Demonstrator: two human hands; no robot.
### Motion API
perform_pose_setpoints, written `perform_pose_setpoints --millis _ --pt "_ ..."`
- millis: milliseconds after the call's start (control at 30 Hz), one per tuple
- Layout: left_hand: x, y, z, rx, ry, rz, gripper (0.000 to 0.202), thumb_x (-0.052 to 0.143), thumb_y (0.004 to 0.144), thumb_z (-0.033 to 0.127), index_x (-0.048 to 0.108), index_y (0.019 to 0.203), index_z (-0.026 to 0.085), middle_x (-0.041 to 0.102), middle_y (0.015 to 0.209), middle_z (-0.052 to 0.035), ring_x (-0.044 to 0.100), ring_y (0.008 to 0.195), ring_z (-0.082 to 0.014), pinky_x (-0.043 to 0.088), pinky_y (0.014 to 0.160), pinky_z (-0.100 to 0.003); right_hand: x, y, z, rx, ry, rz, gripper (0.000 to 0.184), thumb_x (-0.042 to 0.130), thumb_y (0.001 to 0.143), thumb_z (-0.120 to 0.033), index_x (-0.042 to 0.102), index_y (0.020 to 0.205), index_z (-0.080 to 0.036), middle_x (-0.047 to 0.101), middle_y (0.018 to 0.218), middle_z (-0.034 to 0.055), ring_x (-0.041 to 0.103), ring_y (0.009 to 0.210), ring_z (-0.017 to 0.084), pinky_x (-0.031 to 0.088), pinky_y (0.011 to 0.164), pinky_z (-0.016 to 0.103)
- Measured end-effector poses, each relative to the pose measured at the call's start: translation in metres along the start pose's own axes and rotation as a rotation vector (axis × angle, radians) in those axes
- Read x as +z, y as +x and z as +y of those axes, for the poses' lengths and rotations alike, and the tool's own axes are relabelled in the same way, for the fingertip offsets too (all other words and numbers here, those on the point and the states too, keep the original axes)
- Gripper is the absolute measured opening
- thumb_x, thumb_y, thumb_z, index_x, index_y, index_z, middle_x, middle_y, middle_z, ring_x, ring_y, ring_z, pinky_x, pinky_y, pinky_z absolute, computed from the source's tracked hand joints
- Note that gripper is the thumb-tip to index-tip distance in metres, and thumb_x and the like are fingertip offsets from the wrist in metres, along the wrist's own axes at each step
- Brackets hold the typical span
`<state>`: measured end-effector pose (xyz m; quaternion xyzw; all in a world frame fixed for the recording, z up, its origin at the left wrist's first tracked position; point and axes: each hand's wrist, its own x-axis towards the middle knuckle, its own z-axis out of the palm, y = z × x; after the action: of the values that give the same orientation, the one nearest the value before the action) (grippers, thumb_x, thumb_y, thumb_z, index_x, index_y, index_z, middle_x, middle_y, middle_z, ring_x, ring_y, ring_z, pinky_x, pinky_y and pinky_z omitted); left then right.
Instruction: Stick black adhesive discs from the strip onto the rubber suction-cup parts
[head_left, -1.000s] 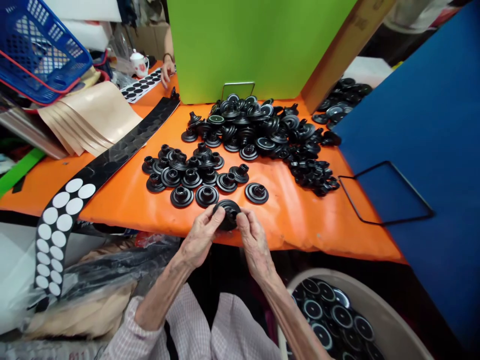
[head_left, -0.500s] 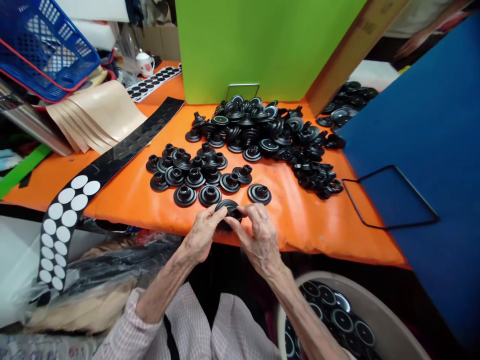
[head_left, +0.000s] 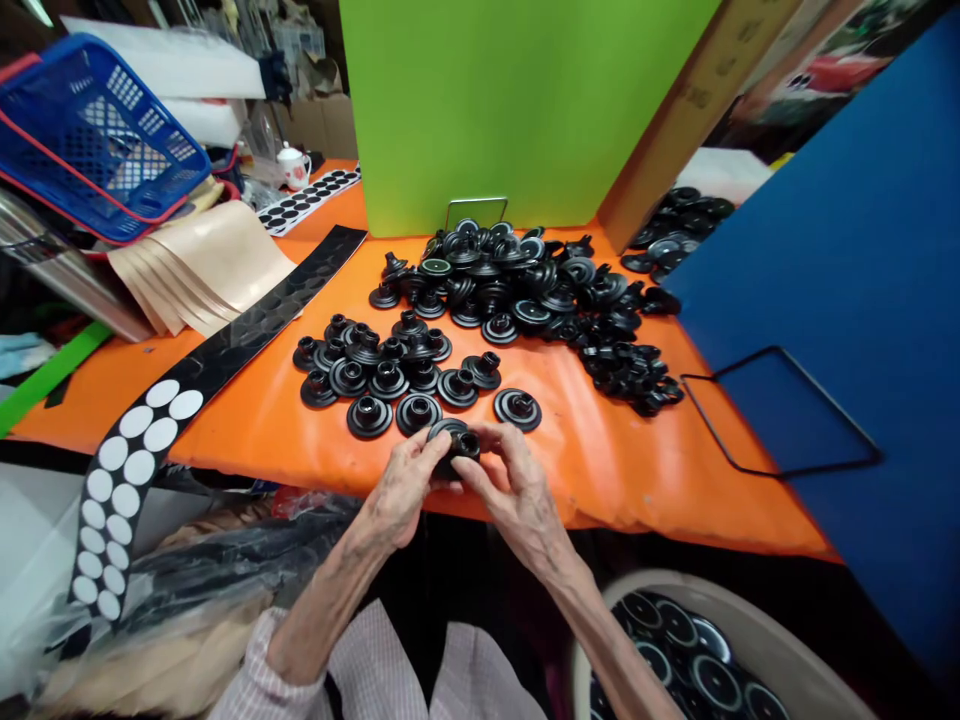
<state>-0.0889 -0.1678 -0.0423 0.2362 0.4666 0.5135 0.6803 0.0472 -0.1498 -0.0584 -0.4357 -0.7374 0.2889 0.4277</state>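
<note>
My left hand [head_left: 401, 490] and my right hand [head_left: 514, 488] meet at the near edge of the orange table [head_left: 247, 415], both pinched on one black round part [head_left: 454, 442] with a raised hub. Just beyond my fingers stands a group of like black parts [head_left: 390, 370], set hub up in rows. A bigger loose heap of black parts [head_left: 525, 285] lies further back against the green board [head_left: 517, 100].
A black strip with white round stickers [head_left: 131, 450] runs diagonally on the left. Beige sheets [head_left: 202, 260] and a blue basket [head_left: 97, 140] sit back left. A beige tub [head_left: 750, 640] holding finished black discs stands low right, beside a blue board [head_left: 862, 250] with a wire stand [head_left: 780, 410].
My fingers have turned the black part between them, so its hub now shows near my right fingertips. The view has tilted down a little. A person's hand at the back left is gone.
</note>
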Motion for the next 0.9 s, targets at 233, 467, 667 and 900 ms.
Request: perform_pose_setpoints --millis 233,467,667,900 --pt "0.005 0.004 0.014 0.052 0.085 0.005 0.037 0.069 0.073 0.043 0.067 0.093 0.011 0.067 0.084 -0.0068 0.056 0.062 -0.0116 0.048 0.052 -0.022 -0.006 0.007 -0.002 -0.014 0.048 0.058 0.018 0.059 0.087 -0.029 0.057 0.104 -0.023 0.062 0.090 0.0033 0.061 0.085 0.017 0.053 0.079 0.033" --pt "-0.012 0.043 0.067 0.375 0.859 0.249 0.032 0.048 0.087 0.038 0.064 0.104 0.016 0.068 0.087 -0.0071 0.063 0.072 -0.0191 0.049 0.064 -0.029 -0.036 0.099 0.045 0.187 -0.239 0.056 0.028 0.040 0.091 -0.034 0.059 0.107 -0.019 0.068 0.097 0.0081 0.064 0.087 0.020 0.050 0.079 0.033" --pt "-0.017 0.064 0.068 0.519 1.166 0.413 0.026 0.051 0.087 0.031 0.065 0.104 0.017 0.070 0.093 -0.0110 0.064 0.086 -0.0250 0.044 0.083 -0.034 -0.019 0.159 0.088 0.257 -0.428 0.060 0.032 0.048 0.086 -0.031 0.060 0.112 -0.017 0.067 0.098 0.0160 0.062 0.095 0.030 0.045 0.084 0.044" --pt "-0.024 0.061 0.060 0.684 1.252 0.470 0.021 0.052 0.088 0.032 0.068 0.093 0.020 0.066 0.096 -0.0107 0.060 0.093 -0.0260 0.040 0.085 -0.032 -0.032 0.159 0.090 0.285 -0.387 0.075 0.018 0.055 0.083 -0.034 0.062 0.088 -0.018 0.060 0.068 0.0046 0.058 0.069 0.021 0.045 0.071 0.036"
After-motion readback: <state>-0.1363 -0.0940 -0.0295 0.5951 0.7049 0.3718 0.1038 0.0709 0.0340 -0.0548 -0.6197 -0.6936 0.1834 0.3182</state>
